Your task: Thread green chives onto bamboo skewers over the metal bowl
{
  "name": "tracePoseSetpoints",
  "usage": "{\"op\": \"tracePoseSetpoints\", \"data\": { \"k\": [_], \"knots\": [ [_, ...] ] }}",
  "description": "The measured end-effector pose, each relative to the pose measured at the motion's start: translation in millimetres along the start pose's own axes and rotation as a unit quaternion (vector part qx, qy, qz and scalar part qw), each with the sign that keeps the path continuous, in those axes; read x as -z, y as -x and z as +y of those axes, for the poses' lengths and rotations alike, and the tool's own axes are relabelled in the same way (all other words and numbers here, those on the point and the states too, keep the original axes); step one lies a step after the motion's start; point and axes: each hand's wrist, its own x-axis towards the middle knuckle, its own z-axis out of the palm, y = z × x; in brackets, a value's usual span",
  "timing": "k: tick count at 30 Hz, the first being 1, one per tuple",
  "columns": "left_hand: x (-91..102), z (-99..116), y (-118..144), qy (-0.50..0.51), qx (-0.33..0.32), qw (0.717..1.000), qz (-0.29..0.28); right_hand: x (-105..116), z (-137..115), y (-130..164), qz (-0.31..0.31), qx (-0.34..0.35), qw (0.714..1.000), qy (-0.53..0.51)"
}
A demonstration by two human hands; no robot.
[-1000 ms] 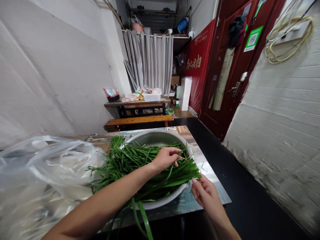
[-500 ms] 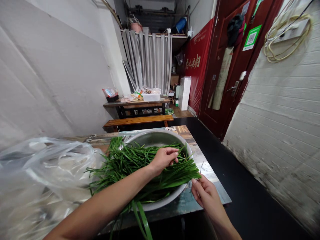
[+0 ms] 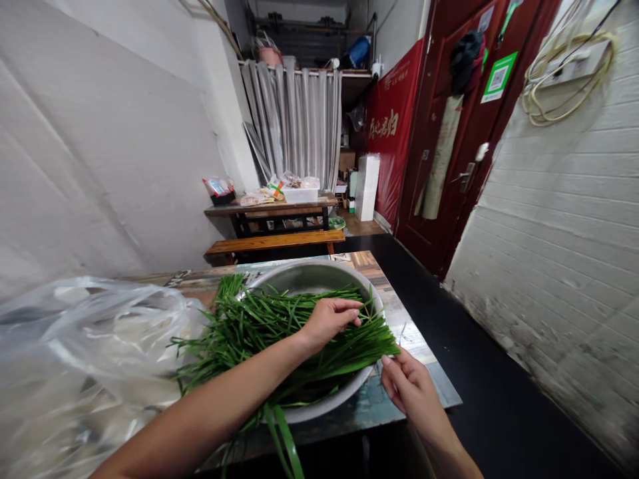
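Observation:
A big heap of garlic chives (image 3: 279, 316) lies across a wide metal basin (image 3: 357, 268), leaves hanging over its left and front rim. My left hand (image 3: 332, 324) is above the heap, thumb and fingers pinched together. A thin brownish strand shows by its fingertips; whether it is held I cannot make out. At the basin's right rim, the fingers of my right hand (image 3: 410, 380) are closed on the cut ends of the chives. A few long leaves dangle past the table's front edge.
Clear plastic bags (image 3: 100, 352) with pale contents fill the table's left side. The wood-patterned table (image 3: 439, 392) carries the basin. Beyond stand a wooden bench (image 3: 279, 243) and another table (image 3: 224, 209) with bags and a white container (image 3: 301, 194). A red door (image 3: 424, 246) is at right.
My left hand has shifted slightly right and its fingers point a little lower, toward the brownish strand. My right hand stays at the chive ends.

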Motion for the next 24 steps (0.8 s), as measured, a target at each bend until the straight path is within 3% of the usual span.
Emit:
{"op": "tracePoseSetpoints", "data": {
  "k": [10,17,20,24],
  "knots": [
    [-0.5,-2,0,-0.019,-0.012,1.0,0.01,2,8,-1,0.002,-0.003,1.0,-0.015],
    [0.8,-7,0,-0.157,-0.096,0.983,0.018,0,8,0,0.007,-0.006,0.999,-0.037],
    [-0.8,-9,4,-0.205,-0.155,0.966,-0.025,-1,10,0,0.017,-0.007,0.999,-0.046],
    [7.7,9,9,-0.291,-0.209,0.921,-0.152,3,13,0,0.014,-0.002,0.999,-0.041]
  ]
}}
